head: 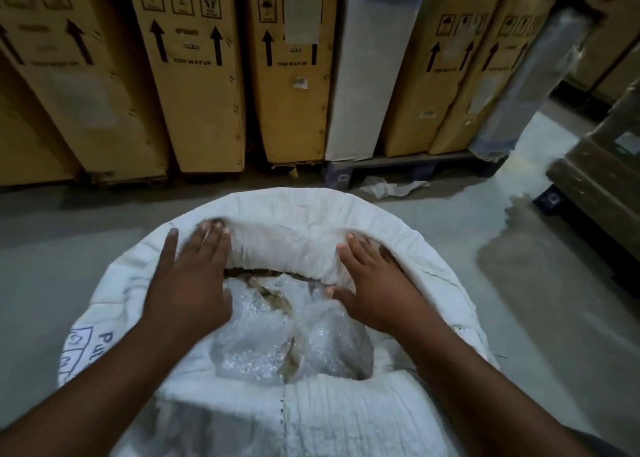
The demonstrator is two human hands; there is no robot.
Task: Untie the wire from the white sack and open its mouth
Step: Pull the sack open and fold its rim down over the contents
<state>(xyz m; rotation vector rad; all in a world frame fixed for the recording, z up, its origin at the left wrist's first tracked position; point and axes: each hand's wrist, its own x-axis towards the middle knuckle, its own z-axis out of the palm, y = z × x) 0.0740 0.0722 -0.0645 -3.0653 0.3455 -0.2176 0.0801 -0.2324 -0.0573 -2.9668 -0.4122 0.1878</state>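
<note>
The white woven sack stands on the floor right below me, its mouth wide open with the rim rolled outward. Inside lies a clear plastic liner over brownish contents. My left hand lies flat on the far left part of the rolled rim, fingers spread and pressing on the fabric. My right hand rests flat on the far right part of the rim, its thumb at the liner's edge. No wire is visible anywhere in view.
Tall cardboard boxes with "this way up" arrows stand in a row behind the sack, some on a dark pallet. A wrapped white panel stands among them. Crumpled plastic lies on the grey floor; another wrapped load at right.
</note>
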